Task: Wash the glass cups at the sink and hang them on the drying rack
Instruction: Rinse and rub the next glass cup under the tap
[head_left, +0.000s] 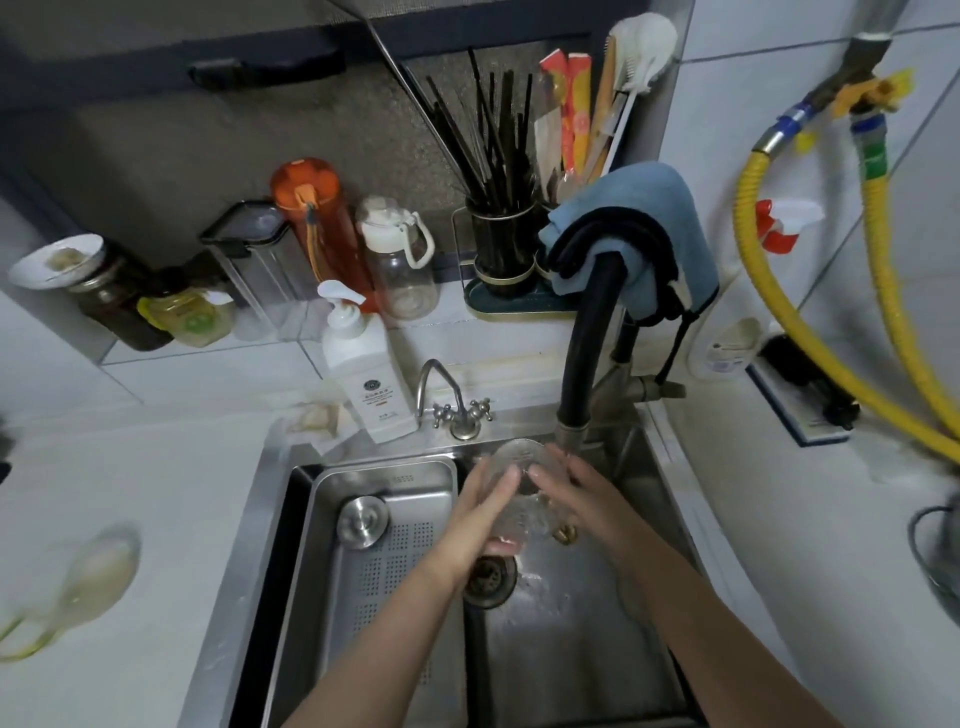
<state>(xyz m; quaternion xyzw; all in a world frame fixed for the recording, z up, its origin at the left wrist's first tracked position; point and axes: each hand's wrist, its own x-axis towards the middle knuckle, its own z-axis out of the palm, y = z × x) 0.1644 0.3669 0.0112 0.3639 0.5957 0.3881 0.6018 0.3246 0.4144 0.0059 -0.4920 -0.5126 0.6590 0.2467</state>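
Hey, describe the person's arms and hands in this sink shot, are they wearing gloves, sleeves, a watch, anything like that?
Nothing is worn that the view shows. The left hand and right hand are both bare, with no gloves. No rings are visible, though some fingers are hidden. Both forearms are bare from the wrists down to the bottom edge of the picture, with no sleeves, watch or bracelet. No markings are visible on them.

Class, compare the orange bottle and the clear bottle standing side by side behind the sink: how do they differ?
The orange bottle is taller; the clear bottle is shorter and wider. The orange bottle is tinted with an orange lid; the clear bottle is see-through with a white lid and loop handle. Both stand upright on the ledge.
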